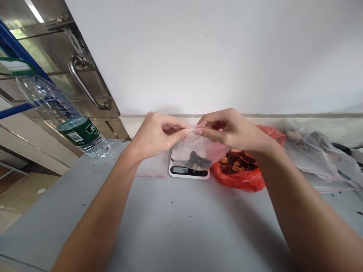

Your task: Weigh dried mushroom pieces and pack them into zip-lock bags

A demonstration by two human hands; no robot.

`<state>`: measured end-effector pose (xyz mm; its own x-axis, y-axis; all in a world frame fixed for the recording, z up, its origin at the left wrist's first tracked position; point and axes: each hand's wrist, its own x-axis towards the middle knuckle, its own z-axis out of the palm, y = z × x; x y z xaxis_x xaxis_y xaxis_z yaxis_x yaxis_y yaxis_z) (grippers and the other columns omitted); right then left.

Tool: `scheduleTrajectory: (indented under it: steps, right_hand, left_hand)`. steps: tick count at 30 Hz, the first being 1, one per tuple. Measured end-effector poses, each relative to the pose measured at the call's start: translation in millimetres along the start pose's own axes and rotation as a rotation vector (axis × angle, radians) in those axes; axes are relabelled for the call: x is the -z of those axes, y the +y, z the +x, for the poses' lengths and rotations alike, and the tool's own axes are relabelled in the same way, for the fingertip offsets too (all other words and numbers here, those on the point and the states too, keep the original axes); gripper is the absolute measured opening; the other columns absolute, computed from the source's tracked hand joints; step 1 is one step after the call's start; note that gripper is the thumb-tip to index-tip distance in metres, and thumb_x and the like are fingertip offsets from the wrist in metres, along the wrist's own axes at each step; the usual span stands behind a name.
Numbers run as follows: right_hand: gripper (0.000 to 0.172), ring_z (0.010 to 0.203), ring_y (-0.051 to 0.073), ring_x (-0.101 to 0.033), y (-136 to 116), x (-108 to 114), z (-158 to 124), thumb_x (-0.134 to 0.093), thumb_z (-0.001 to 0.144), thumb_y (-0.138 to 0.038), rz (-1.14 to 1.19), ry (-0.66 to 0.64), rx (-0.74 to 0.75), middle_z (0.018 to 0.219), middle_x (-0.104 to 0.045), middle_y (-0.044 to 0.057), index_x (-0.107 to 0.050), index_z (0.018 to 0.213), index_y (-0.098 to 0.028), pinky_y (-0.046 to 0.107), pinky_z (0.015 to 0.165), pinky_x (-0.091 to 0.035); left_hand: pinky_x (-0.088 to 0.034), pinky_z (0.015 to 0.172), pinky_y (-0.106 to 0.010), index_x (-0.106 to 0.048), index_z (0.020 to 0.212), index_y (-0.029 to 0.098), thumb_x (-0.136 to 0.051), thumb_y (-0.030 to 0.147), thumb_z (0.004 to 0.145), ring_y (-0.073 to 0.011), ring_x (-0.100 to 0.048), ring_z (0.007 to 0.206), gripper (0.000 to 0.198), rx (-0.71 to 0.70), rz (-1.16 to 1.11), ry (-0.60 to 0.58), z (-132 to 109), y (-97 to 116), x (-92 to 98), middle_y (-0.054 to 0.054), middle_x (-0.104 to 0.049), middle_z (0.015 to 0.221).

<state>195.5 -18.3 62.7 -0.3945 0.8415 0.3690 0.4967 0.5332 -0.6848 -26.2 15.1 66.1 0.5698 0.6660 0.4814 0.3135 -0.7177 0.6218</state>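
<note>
Both hands pinch the top edge of a clear zip bag point(188, 149), which hangs with a few dark dried pieces point(197, 160) at its bottom. My left hand point(159, 134) grips the edge between thumb and fingers. Close beside it, my right hand point(229, 128) pinches the same edge, thumb toward me. Behind and below the bag sits a white digital kitchen scale point(171, 174), partly covered by it; the digits on its display are too small to read surely. Right of the scale, an open red plastic bag point(241, 181) holds brown dried slices point(236, 162), partly hidden by my right forearm.
A large water bottle point(81, 128) with a green label stands at the table's left edge. More clear zip bags point(320, 158) with contents lie at the right. A flat clear bag point(153, 168) lies left of the scale. The wall point(212, 56) rises behind the grey table point(170, 234).
</note>
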Motion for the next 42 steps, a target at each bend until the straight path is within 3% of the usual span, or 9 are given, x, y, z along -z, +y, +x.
scheduleTrajectory:
  steps: [4, 10, 15, 19, 29, 35, 42]
  right_hand:
    - [0.044, 0.053, 0.010, -0.038, 3.6, 11.6, -6.6, -0.071, 0.089, -0.059, 0.046, -0.036, -0.079, 0.058, -0.049, -0.003, -0.065, 0.069, -0.020, 0.028, 0.049, -0.028]
    - [0.044, 0.051, 0.011, -0.029, 7.8, 14.0, -6.2, -0.072, 0.090, -0.057, 0.006, -0.013, -0.082, 0.053, -0.039, -0.005, -0.059, 0.065, -0.023, 0.030, 0.048, -0.024]
    - [0.048, 0.051, 0.010, -0.031, 0.1, 5.0, -4.0, -0.071, 0.086, -0.066, 0.067, -0.023, -0.113, 0.053, -0.039, -0.006, -0.064, 0.068, -0.022, 0.029, 0.048, -0.024]
    - [0.040, 0.051, 0.010, -0.034, -5.1, 4.8, -5.6, -0.070, 0.089, -0.056, 0.046, -0.031, -0.149, 0.055, -0.044, -0.005, -0.063, 0.069, -0.022, 0.029, 0.048, -0.029]
    - [0.031, 0.063, 0.014, -0.054, 1.0, 18.4, -8.4, -0.070, 0.087, -0.050, 0.026, 0.020, -0.120, 0.068, -0.062, 0.001, -0.063, 0.073, -0.022, 0.029, 0.057, -0.042]
    - [0.038, 0.063, 0.013, -0.051, -1.8, 19.6, -13.1, -0.071, 0.088, -0.054, 0.050, 0.061, -0.119, 0.067, -0.058, 0.001, -0.063, 0.073, -0.020, 0.028, 0.057, -0.039]
    - [0.031, 0.061, 0.013, -0.049, -11.8, 20.2, -13.9, -0.072, 0.081, -0.048, 0.019, -0.117, -0.228, 0.064, -0.057, -0.002, -0.064, 0.071, -0.020, 0.029, 0.058, -0.038]
  left_hand:
    - [-0.061, 0.064, -0.024, -0.082, 0.080, 0.019, -0.071, 0.025, 0.086, -0.0177, -0.076, 0.069, 0.014, -0.004, -0.002, 0.044, -0.8, -4.3, 9.2, -0.003, -0.080, 0.075]
    - [-0.060, 0.062, -0.024, -0.081, 0.082, 0.018, -0.070, 0.026, 0.087, -0.0166, -0.074, 0.067, 0.014, -0.033, 0.025, 0.067, -1.3, -9.3, 10.5, -0.002, -0.079, 0.073]
    - [-0.053, 0.060, -0.023, -0.080, 0.082, 0.019, -0.069, 0.024, 0.088, -0.0160, -0.073, 0.072, 0.013, -0.098, 0.106, 0.052, 0.0, -9.5, 4.7, -0.002, -0.079, 0.075]
    - [-0.051, 0.061, -0.024, -0.075, 0.077, 0.018, -0.069, 0.027, 0.092, -0.0159, -0.071, 0.070, 0.019, -0.095, 0.152, 0.060, 0.9, -8.9, 1.8, -0.002, -0.077, 0.073]
    - [-0.060, 0.068, -0.027, -0.078, 0.080, 0.016, -0.077, 0.034, 0.086, -0.0182, -0.074, 0.073, 0.019, -0.037, -0.122, 0.133, 2.9, -13.5, 2.2, -0.005, -0.078, 0.076]
    - [-0.060, 0.072, -0.028, -0.078, 0.081, 0.016, -0.075, 0.032, 0.088, -0.0193, -0.075, 0.076, 0.017, -0.052, -0.136, 0.126, 3.7, -13.5, 4.3, -0.006, -0.079, 0.078]
    - [-0.058, 0.067, -0.026, -0.076, 0.077, 0.018, -0.070, 0.029, 0.090, -0.0169, -0.072, 0.071, 0.018, -0.090, -0.063, 0.065, 2.9, -7.2, 1.0, -0.004, -0.079, 0.076]
